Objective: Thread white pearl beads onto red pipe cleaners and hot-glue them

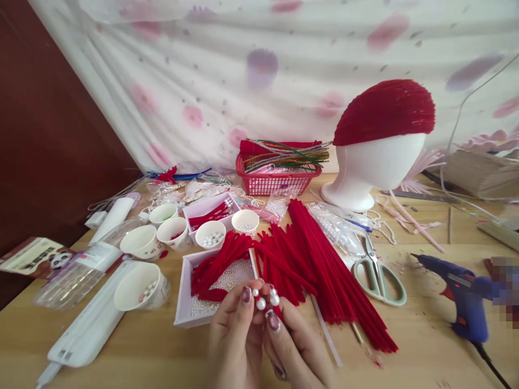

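My left hand (235, 329) and my right hand (295, 340) meet close together at the front of the table. Between their pinched fingertips is a small red piece with white pearl beads (261, 304); both hands grip it, and the fingers cover part of it. Just behind my left hand stands a pale lilac box (184, 302) of tiny pearls with fuzzy red pipe cleaners (223, 262) lying over them. Long red pipe cleaners (324, 259) spread out in a bundle beyond my right hand.
Paper cups (140, 286) with beads stand at the left, near a white power strip (89, 319) and a plastic bottle (91, 270). Scissors (377, 273) and a blue glue gun (458, 292) lie right. Behind are a red basket (278, 183) and a red-covered foam head (373, 167).
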The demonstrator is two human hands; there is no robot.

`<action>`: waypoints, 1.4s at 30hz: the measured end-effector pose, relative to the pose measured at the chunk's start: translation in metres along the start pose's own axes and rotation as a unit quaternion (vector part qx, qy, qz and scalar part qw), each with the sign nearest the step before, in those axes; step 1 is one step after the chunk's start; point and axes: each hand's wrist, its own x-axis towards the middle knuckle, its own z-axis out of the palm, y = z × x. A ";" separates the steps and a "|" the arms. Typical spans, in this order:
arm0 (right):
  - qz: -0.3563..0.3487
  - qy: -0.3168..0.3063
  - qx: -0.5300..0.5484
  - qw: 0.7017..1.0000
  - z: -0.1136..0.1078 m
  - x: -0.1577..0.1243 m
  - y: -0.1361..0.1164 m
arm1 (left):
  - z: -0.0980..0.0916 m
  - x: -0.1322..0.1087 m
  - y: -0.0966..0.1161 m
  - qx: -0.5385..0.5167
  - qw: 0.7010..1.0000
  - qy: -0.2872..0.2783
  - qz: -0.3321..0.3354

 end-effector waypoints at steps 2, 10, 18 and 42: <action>0.000 -0.014 0.040 0.999 0.003 0.001 -0.002 | 0.002 -0.001 0.000 -0.006 1.000 -0.013 -0.002; -0.002 0.012 0.044 0.999 -0.002 -0.001 0.000 | 0.004 -0.003 -0.003 -0.004 0.999 -0.047 -0.013; 0.005 -0.006 0.039 0.999 -0.004 -0.001 -0.005 | 0.006 -0.005 -0.004 0.027 0.998 -0.056 -0.002; -0.040 0.007 -0.039 0.998 -0.008 -0.001 0.002 | 0.004 -0.005 -0.007 0.046 0.999 -0.016 -0.012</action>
